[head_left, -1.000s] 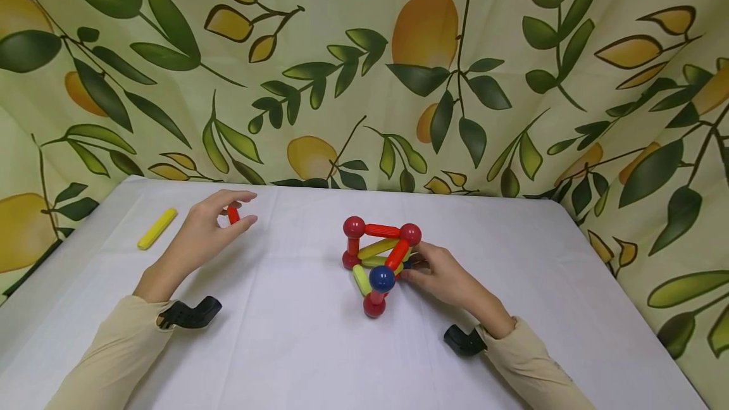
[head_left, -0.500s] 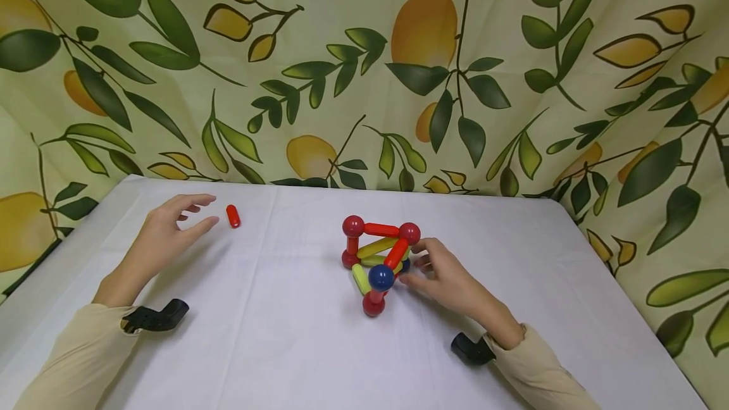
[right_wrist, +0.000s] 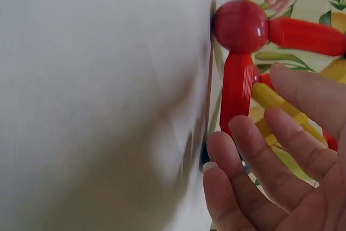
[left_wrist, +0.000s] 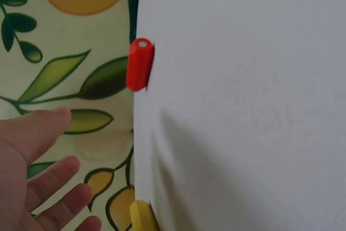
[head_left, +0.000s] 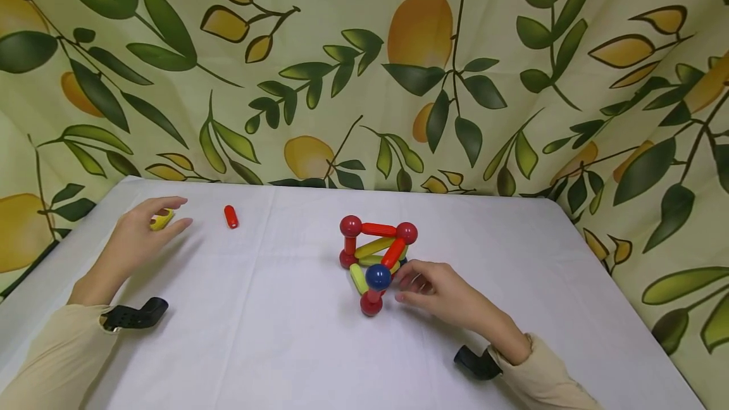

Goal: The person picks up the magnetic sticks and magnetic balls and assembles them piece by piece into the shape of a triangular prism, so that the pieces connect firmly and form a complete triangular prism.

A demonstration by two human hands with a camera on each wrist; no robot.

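On the left of the table, my left hand (head_left: 139, 229) hovers with fingers spread over a yellow magnetic rod (head_left: 162, 219), which it partly covers in the head view. A short red magnetic rod (head_left: 230, 216) lies just to the right of that hand. My right hand (head_left: 441, 286) is beside a frame built of magnetic rods and balls, its fingers loosely bent and nothing held. The frame has red balls (head_left: 350, 226), a blue ball (head_left: 378, 277), red rods (head_left: 378, 229) on top and yellow-green rods (head_left: 359, 278) lower down. Another blue ball is mostly hidden behind it.
A white cloth (head_left: 285, 347) covers the table, and its far edge meets a leaf-and-fruit patterned curtain (head_left: 319, 81). Black wrist cameras (head_left: 135, 314) are worn at both sleeves, low over the cloth.
My left hand has moved left, away from the red rod and over the yellow one. My right hand has drawn back slightly toward me from the frame's right side.
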